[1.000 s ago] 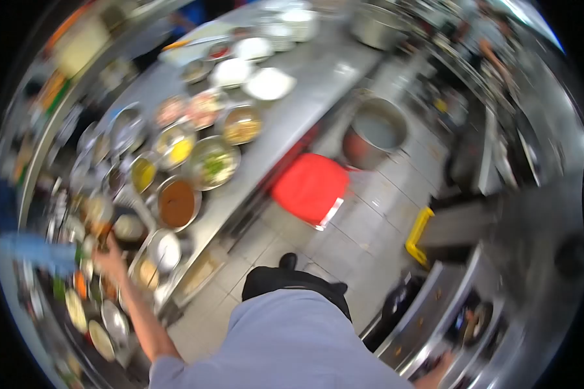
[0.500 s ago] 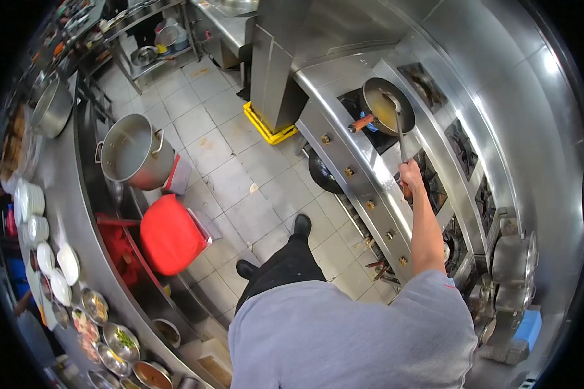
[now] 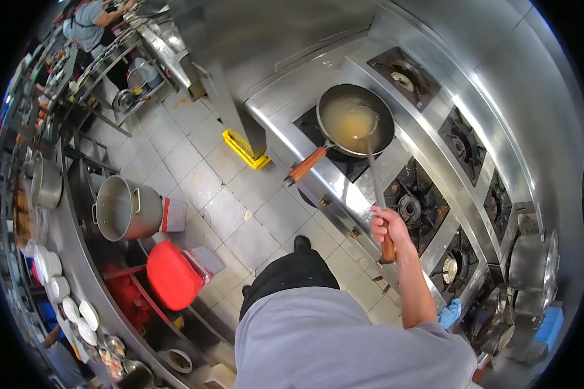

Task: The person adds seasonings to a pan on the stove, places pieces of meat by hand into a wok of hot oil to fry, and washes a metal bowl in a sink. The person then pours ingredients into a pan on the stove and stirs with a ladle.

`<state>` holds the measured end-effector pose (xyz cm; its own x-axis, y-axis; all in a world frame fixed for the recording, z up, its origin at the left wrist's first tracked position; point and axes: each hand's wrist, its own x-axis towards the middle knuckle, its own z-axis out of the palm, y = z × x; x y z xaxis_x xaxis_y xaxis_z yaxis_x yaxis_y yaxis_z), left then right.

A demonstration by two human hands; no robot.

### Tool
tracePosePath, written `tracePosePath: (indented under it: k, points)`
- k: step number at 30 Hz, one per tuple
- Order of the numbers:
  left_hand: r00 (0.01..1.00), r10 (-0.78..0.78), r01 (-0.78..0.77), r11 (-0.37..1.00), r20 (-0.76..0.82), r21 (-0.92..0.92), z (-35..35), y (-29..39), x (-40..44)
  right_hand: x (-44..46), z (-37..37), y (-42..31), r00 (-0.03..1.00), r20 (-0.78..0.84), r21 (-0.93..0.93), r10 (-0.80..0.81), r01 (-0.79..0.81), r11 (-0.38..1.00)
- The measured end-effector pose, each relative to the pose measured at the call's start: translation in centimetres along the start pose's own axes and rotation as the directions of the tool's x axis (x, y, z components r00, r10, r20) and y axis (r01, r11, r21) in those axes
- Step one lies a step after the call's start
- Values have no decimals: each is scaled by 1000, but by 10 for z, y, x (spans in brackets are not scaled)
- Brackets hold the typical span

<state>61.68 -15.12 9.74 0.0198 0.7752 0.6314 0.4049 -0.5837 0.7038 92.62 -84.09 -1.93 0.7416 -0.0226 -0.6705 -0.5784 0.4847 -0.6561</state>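
My right hand is wrapped round the wooden handle of a metal ladle. The ladle's bowl end dips into a dark pan that holds a cloudy yellowish liquid. This pan rests on a stove burner at the back, its wooden handle pointing to the lower left over the stove's edge. An unoccupied burner lies just beyond my right hand. My left hand is out of the picture.
Left of the tiled floor are a red stool, a tall pot and a steel counter with plates and bowls. A yellow crate stands by the stove's corner. A person is at the far upper left.
The view has swung right to the stove over the last second. Since half a second ago, the pan appears nearer and lower left, and my right hand with the ladle appears lower.
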Motion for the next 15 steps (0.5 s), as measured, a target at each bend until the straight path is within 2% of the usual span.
tracePosePath:
  k: [1, 2, 3, 4, 5, 6, 7, 8, 9, 11, 12, 14, 15]
  points:
    - [990, -51, 62, 995, 134, -76, 31, 22, -9, -4, -4, -4, 996, 81, 95, 32, -40, 995]
    - [913, 356, -395, 895, 200, 207, 69, 31, -16, -9, -5, -11, 990, 128, 167, 61, -82, 983]
    - [901, -136, 245, 943, 412, -225, 117, 26, -36, -9, -10, -14, 990, 128, 180, 60, -82, 980]
    - [826, 44, 128, 957, 562, -262, 164, 60, -53, -10, -16, -15, 980, 180, 220, 85, -124, 967]
    - [797, 125, 76, 950, 591, -304, 199, 96, -82, -12, -19, -17, 967, 235, 256, 103, -164, 953]
    - [648, 192, 208, 886, 737, -414, 232, 150, -110, -17, -17, -19, 976, 201, 205, 85, -127, 971]
    - [604, 280, 76, 912, 746, -403, 260, 185, -133, -20, -17, -17, 977, 199, 219, 82, -126, 968]
    - [536, 378, 20, 888, 755, -459, 289, 218, -154, -22, -18, -14, 986, 156, 125, 60, -80, 989]
    - [449, 374, 133, 870, 811, -475, 308, 256, -178, -26, -18, -11, 993, 115, 28, 36, -39, 999]
    - [222, 415, 109, 889, 882, -445, 351, 311, -213, -35, -17, -7, 998, 64, 3, 27, -27, 1000]
    - [116, 497, 102, 856, 860, -508, 372, 335, -232, -40, -17, -5, 1000, 13, -157, -20, 22, 987]
    - [-8, 609, 18, 793, 793, -609, 405, 384, -270, -47, -16, 3, 987, -77, -461, -139, 88, 883]
    - [-101, 658, 0, 750, 746, -662, 415, 412, -287, -50, -17, 9, 985, -89, -452, -146, 90, 887]
